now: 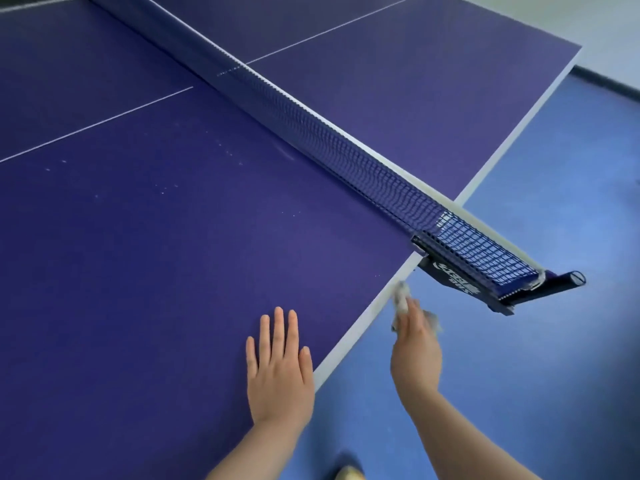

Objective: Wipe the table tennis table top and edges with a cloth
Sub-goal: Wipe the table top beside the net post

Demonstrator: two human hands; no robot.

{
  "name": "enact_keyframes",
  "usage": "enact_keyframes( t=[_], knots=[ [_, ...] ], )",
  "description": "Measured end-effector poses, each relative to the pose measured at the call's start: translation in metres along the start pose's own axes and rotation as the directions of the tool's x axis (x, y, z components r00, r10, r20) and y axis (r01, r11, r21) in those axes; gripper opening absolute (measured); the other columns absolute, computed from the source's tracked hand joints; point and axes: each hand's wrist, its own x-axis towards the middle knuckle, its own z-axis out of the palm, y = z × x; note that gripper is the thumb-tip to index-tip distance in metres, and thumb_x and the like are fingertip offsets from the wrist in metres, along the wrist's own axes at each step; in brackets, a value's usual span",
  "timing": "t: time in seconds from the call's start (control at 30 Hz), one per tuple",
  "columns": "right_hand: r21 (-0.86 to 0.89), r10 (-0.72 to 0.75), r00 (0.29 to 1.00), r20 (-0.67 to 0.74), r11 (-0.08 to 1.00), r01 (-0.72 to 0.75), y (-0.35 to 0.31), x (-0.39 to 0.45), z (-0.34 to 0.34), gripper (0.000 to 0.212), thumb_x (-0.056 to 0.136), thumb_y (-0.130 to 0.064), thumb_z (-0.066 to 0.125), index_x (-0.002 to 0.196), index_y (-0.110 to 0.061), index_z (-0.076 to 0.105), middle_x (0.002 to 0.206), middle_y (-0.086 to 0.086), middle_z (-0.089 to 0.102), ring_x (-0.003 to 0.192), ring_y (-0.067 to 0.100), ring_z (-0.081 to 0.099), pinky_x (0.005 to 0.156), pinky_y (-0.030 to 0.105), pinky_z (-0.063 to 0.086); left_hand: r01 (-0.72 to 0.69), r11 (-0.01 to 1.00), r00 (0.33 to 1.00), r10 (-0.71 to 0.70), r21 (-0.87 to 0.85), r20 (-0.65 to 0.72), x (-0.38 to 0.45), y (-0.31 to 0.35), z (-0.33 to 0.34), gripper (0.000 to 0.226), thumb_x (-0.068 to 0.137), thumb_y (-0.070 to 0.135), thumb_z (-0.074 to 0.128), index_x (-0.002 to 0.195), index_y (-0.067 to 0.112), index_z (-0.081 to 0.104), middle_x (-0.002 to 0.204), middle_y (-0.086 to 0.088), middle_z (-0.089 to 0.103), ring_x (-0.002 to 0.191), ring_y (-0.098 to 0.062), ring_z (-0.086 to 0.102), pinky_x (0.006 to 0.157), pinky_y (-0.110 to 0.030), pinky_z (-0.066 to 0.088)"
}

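The dark blue table tennis table fills most of the view, and its pale side edge runs diagonally at the lower right. My left hand lies flat on the top near that edge, fingers straight. My right hand is off the side of the table and grips a small whitish cloth, which is held against the side edge just below the net clamp. The cloth and hand are blurred.
The net crosses the table diagonally, and its post and clamp jut out past the edge, close to the cloth. White specks dot the top left of the net. Blue floor lies to the right. A shoe tip shows at the bottom.
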Motion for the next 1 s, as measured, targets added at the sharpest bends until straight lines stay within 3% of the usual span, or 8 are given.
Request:
enact_keyframes(
  t=[0.13, 0.2, 0.3, 0.47, 0.7, 0.8, 0.9, 1.0],
  knots=[
    [-0.054, 0.082, 0.996, 0.020, 0.995, -0.081, 0.019, -0.021, -0.034, 0.065, 0.095, 0.005, 0.045, 0.151, -0.026, 0.031, 0.149, -0.005, 0.044, 0.115, 0.024, 0.059, 0.062, 0.025, 0.041, -0.073, 0.997, 0.995, 0.070, 0.032, 0.070, -0.018, -0.005, -0.007, 0.061, 0.102, 0.041, 0.002, 0.149, 0.015, 0.032, 0.153, -0.004, 0.039, 0.141, -0.023, 0.028, 0.115, -0.036, 0.008],
    [0.037, -0.176, 0.984, -0.023, 0.984, 0.177, 0.004, -0.029, -0.038, 0.066, 0.094, 0.006, 0.049, 0.149, -0.028, 0.036, 0.151, -0.006, 0.044, 0.126, 0.018, 0.052, 0.077, 0.028, 0.049, -0.029, 0.997, 0.999, 0.028, 0.068, 0.023, -0.019, -0.024, -0.012, 0.058, 0.103, 0.040, 0.010, 0.149, 0.013, 0.034, 0.153, -0.003, 0.039, 0.141, -0.024, 0.031, 0.113, -0.039, 0.017],
    [0.033, -0.577, 0.815, 0.057, 0.817, 0.576, -0.030, -0.033, -0.007, 0.075, 0.078, 0.010, 0.062, 0.143, -0.020, 0.039, 0.146, 0.000, 0.051, 0.137, 0.009, 0.039, 0.103, 0.035, 0.048, 0.119, 0.989, 0.993, -0.116, 0.083, -0.030, -0.017, -0.048, -0.017, 0.060, 0.097, 0.042, 0.021, 0.149, 0.015, 0.032, 0.155, -0.001, 0.035, 0.142, -0.025, 0.033, 0.110, -0.046, 0.027],
    [0.046, -0.682, 0.613, 0.397, 0.682, 0.730, -0.077, -0.030, 0.034, 0.067, 0.094, -0.002, 0.056, 0.155, -0.016, 0.029, 0.163, -0.002, 0.023, 0.152, 0.016, 0.015, 0.120, 0.035, 0.021, 0.135, 0.989, 0.990, -0.133, 0.057, -0.041, 0.002, -0.041, -0.015, 0.053, 0.103, 0.037, 0.023, 0.152, 0.019, 0.013, 0.160, 0.000, 0.017, 0.149, -0.022, 0.017, 0.118, -0.048, 0.020],
    [-0.088, -0.447, 0.878, 0.170, 0.881, 0.465, -0.068, 0.022, 0.046, 0.062, 0.097, -0.048, 0.016, 0.147, -0.030, 0.046, 0.158, -0.008, 0.034, 0.151, 0.017, 0.019, 0.119, 0.046, -0.009, -0.004, 0.997, 1.000, 0.005, 0.081, -0.020, 0.049, -0.032, -0.013, 0.057, 0.098, 0.041, -0.006, 0.152, 0.025, -0.002, 0.160, 0.005, -0.002, 0.151, -0.019, 0.003, 0.120, -0.043, 0.009],
    [-0.055, -0.280, 0.960, 0.006, 0.958, 0.280, -0.043, 0.046, 0.032, 0.047, 0.102, -0.032, 0.033, 0.145, -0.024, 0.051, 0.156, -0.005, 0.038, 0.148, 0.018, 0.027, 0.120, 0.043, 0.017, 0.000, 0.993, 0.999, 0.006, 0.117, -0.043, 0.059, -0.027, -0.012, 0.053, 0.102, 0.035, 0.006, 0.154, 0.024, 0.001, 0.161, 0.002, 0.002, 0.151, -0.021, 0.005, 0.120, -0.045, 0.013],
    [0.019, 0.033, 0.999, 0.006, 0.999, -0.033, -0.010, 0.049, 0.006, 0.056, 0.099, 0.004, 0.040, 0.149, -0.021, 0.040, 0.153, -0.010, 0.039, 0.134, 0.007, 0.037, 0.084, 0.018, 0.040, 0.004, 0.988, 1.000, 0.001, 0.152, -0.030, 0.060, -0.027, -0.010, 0.054, 0.102, 0.037, 0.011, 0.154, 0.022, 0.008, 0.162, 0.000, 0.010, 0.150, -0.021, 0.008, 0.120, -0.047, 0.015],
    [0.195, 0.345, 0.932, -0.107, 0.927, -0.321, 0.012, 0.032, -0.015, 0.031, 0.099, -0.001, 0.034, 0.115, -0.016, 0.056, 0.094, -0.003, 0.055, 0.097, 0.026, 0.055, 0.054, 0.031, 0.032, -0.014, 0.990, 1.000, 0.016, 0.138, -0.014, 0.059, -0.028, -0.009, 0.058, 0.099, 0.040, 0.014, 0.154, 0.021, 0.015, 0.161, -0.002, 0.017, 0.149, -0.022, 0.013, 0.118, -0.048, 0.018]
  ],
)
